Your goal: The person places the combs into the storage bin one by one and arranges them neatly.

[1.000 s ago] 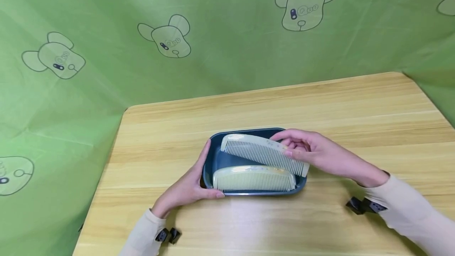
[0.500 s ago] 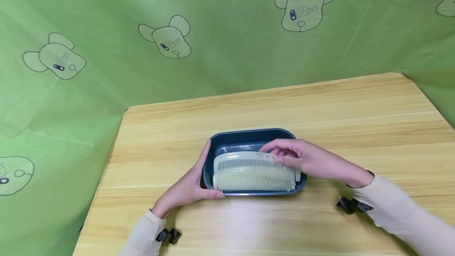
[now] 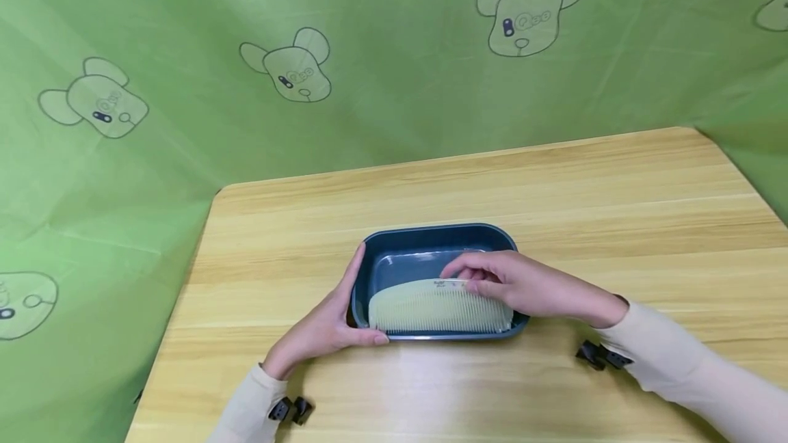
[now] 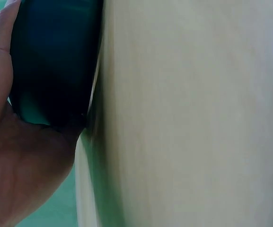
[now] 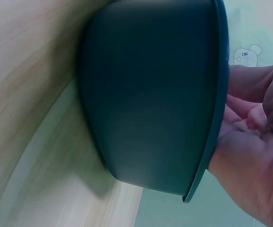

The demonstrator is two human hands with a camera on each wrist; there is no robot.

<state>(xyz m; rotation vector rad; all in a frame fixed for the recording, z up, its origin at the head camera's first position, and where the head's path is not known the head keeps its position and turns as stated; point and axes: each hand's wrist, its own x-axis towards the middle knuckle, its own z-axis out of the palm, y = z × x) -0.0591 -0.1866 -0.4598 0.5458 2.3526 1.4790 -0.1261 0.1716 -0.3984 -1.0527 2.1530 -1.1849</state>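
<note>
A dark blue plastic basin (image 3: 406, 264) stands on the wooden table in the head view. My left hand (image 3: 329, 320) grips its left end, thumb along the near rim and fingers along the left side. The left wrist view shows that hand (image 4: 27, 156) around the basin wall. My right hand (image 3: 523, 282) pinches a pale green comb (image 3: 418, 286) by its upper edge, inside the basin's near half. A second pale comb (image 3: 440, 320) lies along the near wall, overlapping the held one. In the right wrist view the basin's outer wall (image 5: 150, 94) hides both combs.
The light wooden table (image 3: 554, 183) extends around the basin on all sides. Behind it hangs a green cloth (image 3: 394, 87) printed with cartoon animal heads. Small black devices (image 3: 600, 355) are worn at both wrists.
My right hand has moved left and nearer, bringing the comb from a slant across the basin down against the other comb. The left hand and basin stay in place.
</note>
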